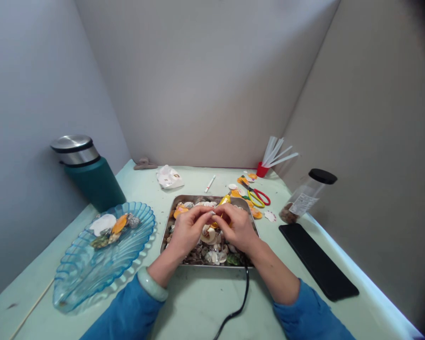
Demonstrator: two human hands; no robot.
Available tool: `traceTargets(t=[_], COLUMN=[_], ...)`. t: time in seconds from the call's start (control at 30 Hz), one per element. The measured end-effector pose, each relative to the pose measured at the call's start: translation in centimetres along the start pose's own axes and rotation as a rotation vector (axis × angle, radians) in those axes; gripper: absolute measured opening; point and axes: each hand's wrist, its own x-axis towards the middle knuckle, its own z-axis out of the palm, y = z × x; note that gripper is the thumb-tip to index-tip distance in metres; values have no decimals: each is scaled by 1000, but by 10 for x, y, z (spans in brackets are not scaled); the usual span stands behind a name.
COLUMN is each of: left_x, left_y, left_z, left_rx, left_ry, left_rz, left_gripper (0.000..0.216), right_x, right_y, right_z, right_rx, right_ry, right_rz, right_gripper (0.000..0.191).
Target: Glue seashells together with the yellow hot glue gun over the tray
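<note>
Where the table's left edge runs toward the person, a thin stick [31,309] lies at a slant, and a teal bottle [94,179] stands behind a blue scalloped dish [102,276] holding several shells [101,224] at its far end. Next, the left forearm reaches up and inward, a pale green bangle [152,284] at the cuff, and the left hand [189,229] arches over a metal tray [205,266] of shells, its thumb and forefinger pinched together on a small whitish piece [212,214]. That piece sits above the tray's middle, mostly covered by fingertips, so which way it points and how its long axis lies cannot be told. Just behind it, a yellow tool [225,199] is partly hidden, its long axis slanting up and right, its narrow tip aimed away from the person. The right hand [235,227] mirrors the left, wrist bent inward, thumb and forefinger closed on the same piece. A black cord [247,283] trails over the tray's near rim. Beyond, red-and-yellow-handled scissors [258,196] lie near orange shells [255,212]; farther right are a black-lidded jar [306,198] and a flat black slab [317,262].
</note>
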Motion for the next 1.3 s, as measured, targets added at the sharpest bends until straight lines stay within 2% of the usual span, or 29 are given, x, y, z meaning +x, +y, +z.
traceTargets(t=[0.23,0.4,0.53,0.63,0.8,1.3], left_x=[1,2,5,7,8,9], left_y=[4,7,6,3,1,3], left_z=[4,-1,-10,-16,-19,-17], left_rx=[-243,-449,-756,-898,-967,-982], left_ry=[4,28,-2,-11,-3,73], left_rz=[-115,-220,-382,-501,-583,-645], left_gripper=[28,31,23,19,19,14], right_x=[0,1,0,0,0,0], right_y=[1,1,2,2,3,2], right_z=[1,1,2,1,1,1], right_rx=[2,10,21,21,10,2], right_ry=[34,88,112,121,119,112], right_rz=[20,71,100,98,84,77], right_gripper=[8,10,11,11,10,10])
